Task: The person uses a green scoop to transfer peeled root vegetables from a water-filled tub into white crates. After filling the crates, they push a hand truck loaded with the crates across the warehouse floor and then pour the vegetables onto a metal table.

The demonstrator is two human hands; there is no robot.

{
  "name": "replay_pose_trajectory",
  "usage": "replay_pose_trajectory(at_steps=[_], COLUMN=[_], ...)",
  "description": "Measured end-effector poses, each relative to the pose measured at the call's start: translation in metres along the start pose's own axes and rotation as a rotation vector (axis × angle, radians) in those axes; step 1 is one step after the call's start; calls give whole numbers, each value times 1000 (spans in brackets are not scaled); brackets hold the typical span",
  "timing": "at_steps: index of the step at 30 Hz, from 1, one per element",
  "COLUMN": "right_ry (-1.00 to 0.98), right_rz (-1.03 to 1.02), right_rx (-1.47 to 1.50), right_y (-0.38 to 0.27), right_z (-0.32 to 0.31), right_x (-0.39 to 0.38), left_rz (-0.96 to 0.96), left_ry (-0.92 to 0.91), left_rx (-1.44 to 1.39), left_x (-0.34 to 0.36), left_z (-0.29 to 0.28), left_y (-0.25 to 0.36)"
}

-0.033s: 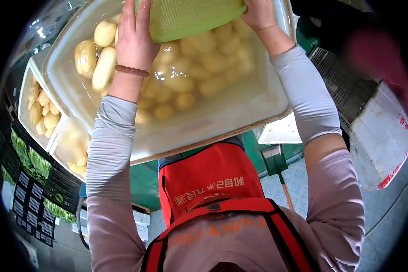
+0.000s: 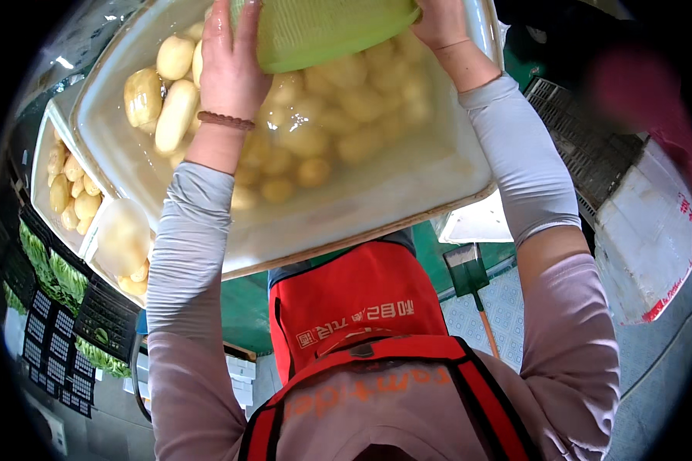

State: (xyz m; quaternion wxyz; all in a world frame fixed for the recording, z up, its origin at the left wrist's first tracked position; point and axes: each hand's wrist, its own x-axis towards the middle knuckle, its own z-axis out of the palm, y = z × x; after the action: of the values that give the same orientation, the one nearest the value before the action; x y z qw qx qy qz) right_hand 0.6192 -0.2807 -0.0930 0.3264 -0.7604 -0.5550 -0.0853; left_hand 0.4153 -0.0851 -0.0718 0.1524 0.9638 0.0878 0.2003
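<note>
I hold a green plastic basket (image 2: 331, 31) over a large white tub (image 2: 407, 200) at the top of the view. My left hand (image 2: 229, 65) grips the basket's left side, and a brown bead bracelet sits on that wrist. My right hand (image 2: 438, 23) grips its right side. The tub holds cloudy water and many peeled yellow potatoes (image 2: 315, 138). Some of them lie above the water at the tub's left end (image 2: 165, 92). What the basket holds is hidden.
Left of the tub stand two smaller white trays of peeled potatoes (image 2: 69, 192), and below them black crates of green vegetables (image 2: 54, 284). A green dustpan (image 2: 467, 273) lies on the tiled floor. At the right are a black crate (image 2: 584, 146) and a white foam box (image 2: 646, 230). I wear a red apron (image 2: 354, 307).
</note>
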Motion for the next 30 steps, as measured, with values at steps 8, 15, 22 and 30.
replay_pose_trajectory(at_steps=[8,15,22,30], right_ry=[-68,-113,-323,-308], right_rz=[771,904,856,996], right_rx=[462,317,15,-6], right_y=[29,-21,-21,-33], right_z=[62,56,48,61], right_x=[-74,-113,-155,-170], left_rz=[106,233,293,446], left_ry=[-142,-310,-524,-537], left_rx=[243,252,323,302], left_x=[-15,-10,-16,-4], left_z=[43,36,49,64], left_y=[17,23,35,18])
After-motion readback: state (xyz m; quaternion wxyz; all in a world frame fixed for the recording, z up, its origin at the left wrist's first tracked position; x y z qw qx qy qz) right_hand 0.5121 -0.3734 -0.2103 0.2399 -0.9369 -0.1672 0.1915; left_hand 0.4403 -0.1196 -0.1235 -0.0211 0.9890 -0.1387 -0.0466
